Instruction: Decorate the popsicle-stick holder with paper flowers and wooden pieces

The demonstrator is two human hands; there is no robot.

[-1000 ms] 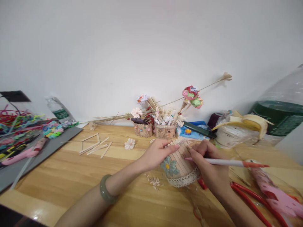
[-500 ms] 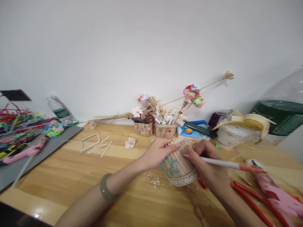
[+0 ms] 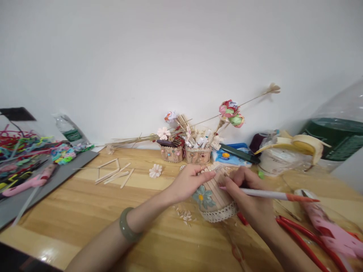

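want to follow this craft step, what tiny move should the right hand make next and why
Probably a short stroke of the white pen with the orange end along the lace-trimmed wooden stick pot. Its tip rests against the sticks near the rim, the right hand grips it like a pencil, and the left hand holds the pot's top, steadying it.

Smooth grey-green bangle on wrist behind left grip, both forearms bare

Wall: we note plain white, filling the upper view.
Table: we see pale glossy wood, meeting the wall behind.
Light: we record it soft, even; glare at the table's near-left corner.
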